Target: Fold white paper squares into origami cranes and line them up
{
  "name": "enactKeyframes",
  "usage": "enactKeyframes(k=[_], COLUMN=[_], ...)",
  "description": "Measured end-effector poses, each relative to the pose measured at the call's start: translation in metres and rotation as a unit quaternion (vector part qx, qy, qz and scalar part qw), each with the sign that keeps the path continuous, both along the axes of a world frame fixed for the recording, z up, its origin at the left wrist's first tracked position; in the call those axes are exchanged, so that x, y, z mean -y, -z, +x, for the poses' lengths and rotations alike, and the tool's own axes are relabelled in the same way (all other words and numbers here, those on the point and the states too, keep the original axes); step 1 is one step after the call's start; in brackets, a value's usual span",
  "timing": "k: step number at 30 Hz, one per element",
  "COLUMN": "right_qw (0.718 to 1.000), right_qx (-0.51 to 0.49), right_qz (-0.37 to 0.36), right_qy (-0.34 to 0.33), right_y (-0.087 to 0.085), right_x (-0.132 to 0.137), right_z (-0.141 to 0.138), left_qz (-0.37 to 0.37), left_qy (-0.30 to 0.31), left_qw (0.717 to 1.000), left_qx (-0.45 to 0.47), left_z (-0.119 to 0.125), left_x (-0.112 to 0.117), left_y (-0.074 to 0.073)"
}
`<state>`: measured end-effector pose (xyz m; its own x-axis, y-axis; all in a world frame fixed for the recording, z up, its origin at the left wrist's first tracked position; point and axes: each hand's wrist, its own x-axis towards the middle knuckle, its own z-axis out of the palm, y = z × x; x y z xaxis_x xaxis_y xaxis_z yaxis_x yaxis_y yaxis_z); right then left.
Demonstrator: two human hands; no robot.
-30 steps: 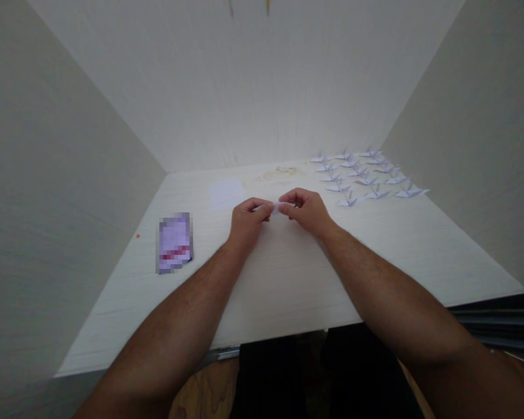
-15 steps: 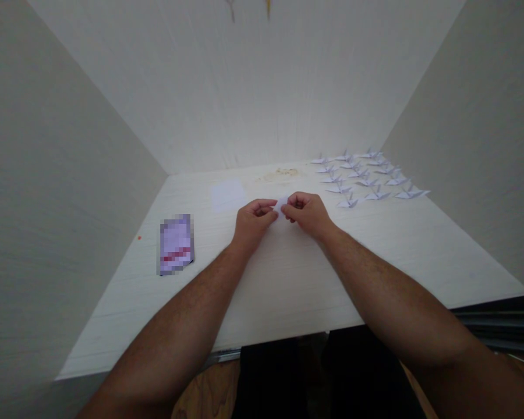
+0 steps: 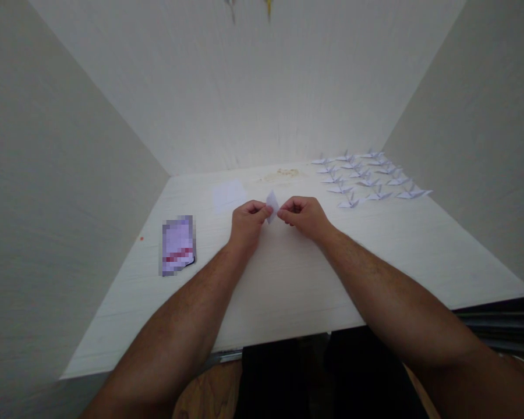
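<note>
A small folded piece of white paper (image 3: 272, 205) is held up above the middle of the table, with a pointed tip at its top. My left hand (image 3: 250, 222) pinches its left side between thumb and fingers. On the other side, my right hand (image 3: 303, 215) is closed, thumb against forefinger, at the paper's right edge. Flat on the table behind my left hand lies a stack or sheet of white paper (image 3: 227, 195). Several folded paper cranes (image 3: 360, 174) stand in rows at the back right.
A blurred purple item with a red stripe (image 3: 177, 244) lies on the left of the white table (image 3: 297, 291). Near it is a small orange spot (image 3: 142, 238). A brownish stain (image 3: 284, 173) marks the back of the table. Pale walls (image 3: 271, 87) enclose three sides.
The folded paper has shifted slightly left and turned, so that more of its face shows. Both hands have moved a little left with it.
</note>
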<state>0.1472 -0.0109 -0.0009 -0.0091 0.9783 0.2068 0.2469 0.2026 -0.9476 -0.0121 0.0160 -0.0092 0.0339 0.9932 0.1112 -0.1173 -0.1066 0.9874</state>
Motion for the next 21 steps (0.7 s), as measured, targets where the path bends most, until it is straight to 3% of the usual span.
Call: enactKeyframes(k=[13, 21], right_qw=[0.994, 0.987], right_qx=[-0.001, 0.065], right_qz=[0.056, 0.11], right_qy=[0.089, 0.101], right_y=[0.0027, 0.0033], right_x=[-0.0024, -0.0017], right_z=[-0.0012, 0.0], left_qz=[0.008, -0.014], left_qy=[0.051, 0.039], left_qw=[0.997, 0.998], left_qx=[-0.061, -0.045], left_z=[0.0031, 0.0035], left_x=[0.0102, 0.0084], left_y=[-0.0069, -0.0042])
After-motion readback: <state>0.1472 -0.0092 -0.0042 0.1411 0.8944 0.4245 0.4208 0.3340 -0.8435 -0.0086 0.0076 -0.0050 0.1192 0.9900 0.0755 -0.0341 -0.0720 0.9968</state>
